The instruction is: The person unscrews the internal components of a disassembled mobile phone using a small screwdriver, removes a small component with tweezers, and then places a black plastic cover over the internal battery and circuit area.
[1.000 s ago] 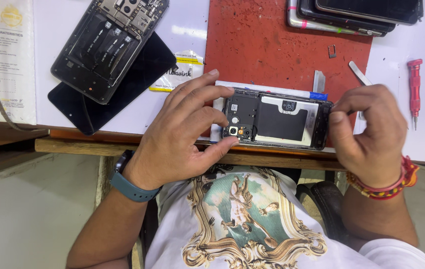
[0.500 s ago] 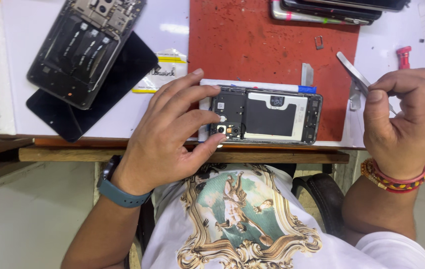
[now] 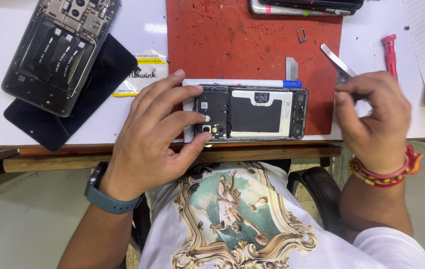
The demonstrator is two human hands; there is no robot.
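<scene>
An opened smartphone (image 3: 255, 113) lies back-up at the table's near edge, its battery and camera end exposed. My left hand (image 3: 152, 134) presses on the camera end, fingers spread over its left side. To the right of the phone, my right hand (image 3: 372, 117) pinches a pair of metal tweezers (image 3: 338, 62), whose tips point up and to the left, away from the phone. A white strip with a blue end (image 3: 245, 83) lies just behind the phone.
A red work mat (image 3: 252, 40) lies under the phone. Another opened phone frame (image 3: 60, 50) rests on a black panel (image 3: 102, 74) at the left. A red screwdriver (image 3: 390, 52), stacked phones (image 3: 304, 6), a small metal blade (image 3: 291, 68) and a yellow-white packet (image 3: 145, 74) sit around.
My right hand left the phone's right end, lifted the tweezers up and right, and now sits lower beside the phone. My left hand stays on the camera end.
</scene>
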